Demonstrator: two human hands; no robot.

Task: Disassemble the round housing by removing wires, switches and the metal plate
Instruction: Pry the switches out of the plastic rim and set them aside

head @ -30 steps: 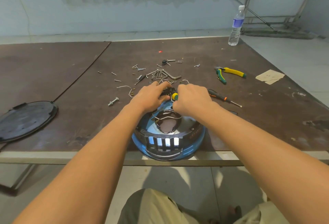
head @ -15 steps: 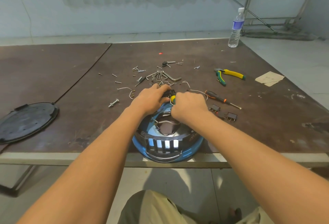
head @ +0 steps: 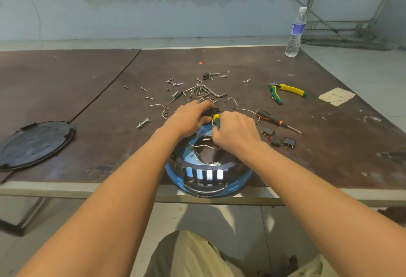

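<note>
The round blue and black housing (head: 208, 180) lies at the table's near edge, with a shiny metal plate (head: 206, 155) and white wires (head: 205, 146) inside. At its far rim my left hand (head: 189, 118) grips a black part (head: 209, 111). My right hand (head: 236, 131) grips a tool with a yellow-green handle (head: 216, 120), held against that part. Three black switches (head: 279, 138) lie on the table to the right of the housing.
An orange-black screwdriver (head: 276, 120) and loose wire lie right of my hands. Yellow-green pliers (head: 283, 92), hex keys (head: 208, 92), screws and a bolt (head: 142, 122) are scattered beyond. A black round lid (head: 33, 142) lies at left, a water bottle (head: 295, 32) at far right.
My right hand has shifted slightly toward me and left, uncovering the three switches and the loose wire on the table. Both hands stay at the housing's far rim.
</note>
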